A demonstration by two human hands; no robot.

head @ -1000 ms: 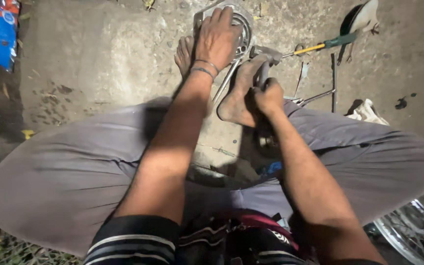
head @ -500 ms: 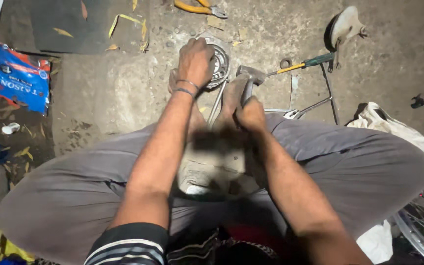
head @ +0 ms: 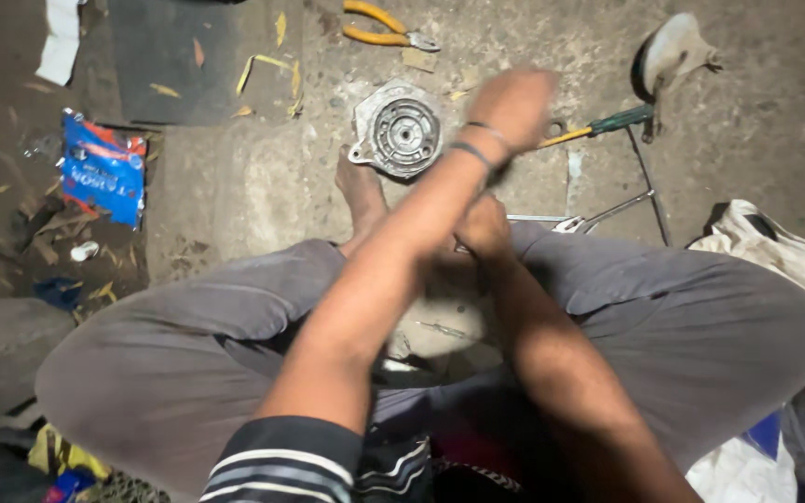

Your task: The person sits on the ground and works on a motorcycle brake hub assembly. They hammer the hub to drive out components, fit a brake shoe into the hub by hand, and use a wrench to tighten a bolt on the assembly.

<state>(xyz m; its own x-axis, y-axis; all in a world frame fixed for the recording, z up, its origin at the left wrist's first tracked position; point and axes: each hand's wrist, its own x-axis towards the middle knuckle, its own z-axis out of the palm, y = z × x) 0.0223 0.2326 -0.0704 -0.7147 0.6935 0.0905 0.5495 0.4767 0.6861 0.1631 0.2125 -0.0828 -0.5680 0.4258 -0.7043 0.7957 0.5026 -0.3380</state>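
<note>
Lifted off the round metal housing (head: 398,129) since half a second before, the left hand (head: 512,104) had swung up and to the right, and it hung blurred in the air above the concrete floor (head: 235,186), clear of the part it had been pressing. Its fingers were curled loosely inward, knuckles up; the blur hid whether anything lay inside them, so I cannot tell if they held something. 2 dark bands sat on that wrist. The left forearm crossed over the right one.

Lower down, the right hand (head: 483,226) stayed close to the lap, just under the left forearm, fingers bunched narrow. What they gripped was hidden by the arm in front, and I cannot tell it from this view.

Uncovered now, the housing lay flat on the floor, its ringed hollow facing up, just beyond the toes of a bare foot (head: 363,191) and touching or nearly touching them. The person sat cross-legged in grey trousers (head: 188,345).

Beyond the housing lay yellow-handled pliers (head: 386,25). To the right of the left hand a screwdriver (head: 598,128) with a green and yellow handle rested on the floor, and near it a thin bent metal rod (head: 607,212). A blue and red packet (head: 102,177) lay well off to the left, and a white cloth (head: 775,251) by the right knee.
</note>
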